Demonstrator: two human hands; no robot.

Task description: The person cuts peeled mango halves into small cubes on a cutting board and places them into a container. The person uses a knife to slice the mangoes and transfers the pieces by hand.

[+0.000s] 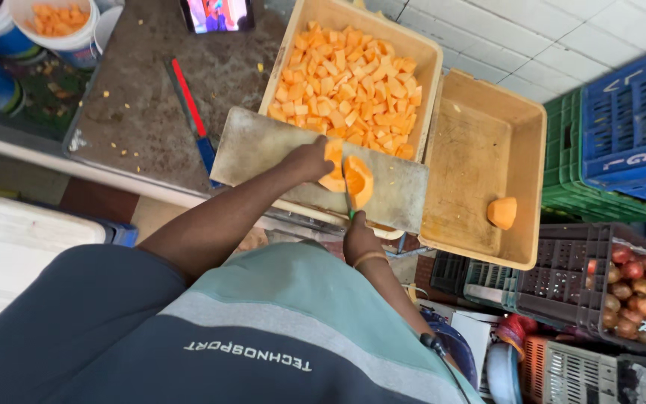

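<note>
At the far left of the board (263, 153), two round tubs (54, 22) stand on the counter (136, 105), one holding orange cubes; the counter surface is grey, rough and flecked with scraps. Between tubs and board lies a long tool with a red and blue handle (192, 112), untouched. A lit phone (217, 13) stands beyond the board's left end. The board is a worn grey slab laid across the near rim of a tan plastic crate (428, 52) heaped with orange cubes (349, 86). On the board, near its middle, the left hand (309, 159) is closed over the top of a peeled orange fruit half (345, 179), pinning it down. The right hand (358, 238), at the board's near edge, is clenched on the green handle of a knife (346, 191), whose blade stands in the cut between the two lobes of flesh. In my judgement the cut is best done with the fingertips kept curled clear of the blade and the flat face down, as the flesh looks smooth and likely slippery. Right of the board, a second tan crate (480, 157) holds one orange wedge (502, 212). Further right are green and blue lattice crates (629, 127) and a dark crate of round reddish fruit (637, 295).
</note>
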